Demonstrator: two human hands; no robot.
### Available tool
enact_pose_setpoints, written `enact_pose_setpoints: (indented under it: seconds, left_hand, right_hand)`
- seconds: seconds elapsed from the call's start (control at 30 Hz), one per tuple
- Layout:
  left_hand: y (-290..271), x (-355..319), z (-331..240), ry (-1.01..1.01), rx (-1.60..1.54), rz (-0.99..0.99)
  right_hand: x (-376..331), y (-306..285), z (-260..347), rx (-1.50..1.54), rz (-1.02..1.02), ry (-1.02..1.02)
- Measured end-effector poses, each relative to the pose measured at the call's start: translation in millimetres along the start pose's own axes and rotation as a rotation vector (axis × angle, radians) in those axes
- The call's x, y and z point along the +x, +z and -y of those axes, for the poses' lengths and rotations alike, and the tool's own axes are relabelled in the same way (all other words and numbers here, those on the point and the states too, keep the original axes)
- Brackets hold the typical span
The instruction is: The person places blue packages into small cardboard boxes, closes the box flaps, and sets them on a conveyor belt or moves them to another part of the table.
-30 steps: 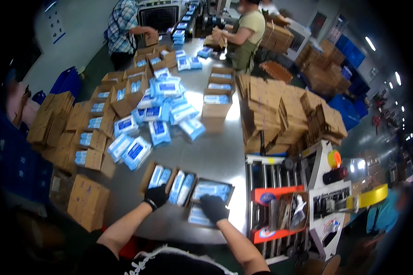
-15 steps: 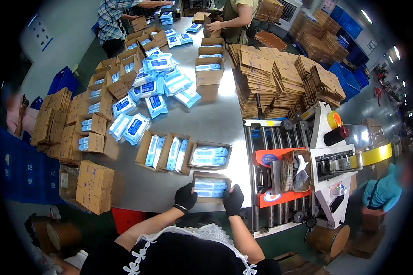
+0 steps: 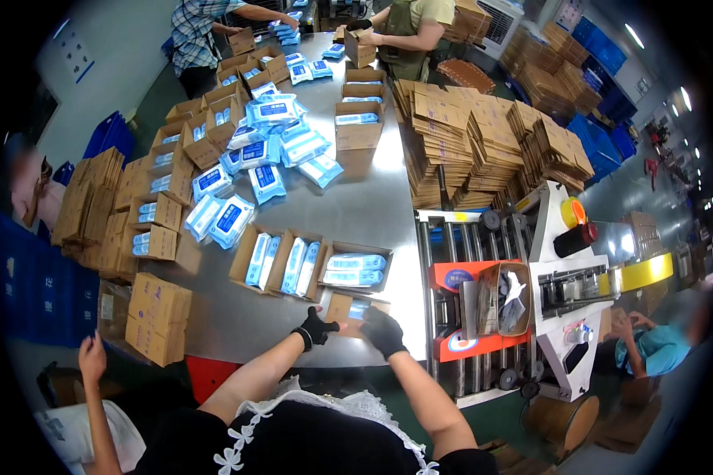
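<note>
At the table's near edge stands a small cardboard box point(image 3: 341, 307), its flaps folded partly over the top. A bit of a blue-and-white wipes pack point(image 3: 359, 309) shows through the gap. My left hand point(image 3: 317, 326), in a black glove, is at the box's left side with fingers apart. My right hand point(image 3: 383, 328), gloved too, lies over the box's right part, fingers stretched toward the flap and slightly blurred. Just beyond are three upright boxes, the right one point(image 3: 356, 269), middle one point(image 3: 299, 265) and left one point(image 3: 261, 260), open-topped with wipes packs inside.
Loose wipes packs point(image 3: 265, 150) are heaped mid-table, with filled boxes point(image 3: 160, 214) along the left edge. Right of the table is a roller conveyor with a tape machine point(image 3: 570, 293); flat cartons point(image 3: 467, 134) are stacked beyond. A co-worker's arm point(image 3: 95, 388) shows at lower left.
The near box's flaps have come over its packs, which showed fully before. My right hand moved left onto the box top; my left hand's fingers spread. A co-worker's arm has appeared at lower left.
</note>
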State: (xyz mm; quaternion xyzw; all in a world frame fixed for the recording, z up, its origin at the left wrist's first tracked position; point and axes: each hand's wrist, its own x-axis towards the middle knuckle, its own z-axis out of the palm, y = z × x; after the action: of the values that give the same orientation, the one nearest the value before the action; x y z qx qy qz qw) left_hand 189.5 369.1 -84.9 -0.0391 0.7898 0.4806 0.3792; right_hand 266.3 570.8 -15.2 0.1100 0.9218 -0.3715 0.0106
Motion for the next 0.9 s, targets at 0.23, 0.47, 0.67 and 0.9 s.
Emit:
enact_pose_setpoints:
  seconds: [0.23,0.47,0.67,0.9]
  left_hand:
    - [17.3,-5.4,-35.7,0.011,0.035,0.283]
    - [104.9,12.2,-6.2,0.394,0.373,0.104]
    - [148.0,12.7,-47.8,0.436,0.075,0.332]
    - [43.3,-51.9,-128.7,0.468,0.607,-0.428]
  right_hand:
    - [-7.4,-34.1,60.6,-0.024,-0.399,-0.078]
    - [-32.1,-16.4,-10.2,-0.367,-0.128,-0.217]
    - [-19.2,-65.1,-87.8,-0.37,-0.079,-0.343]
    - [-7.4,-89.1,-82.7,-0.409,-0.344,-0.209]
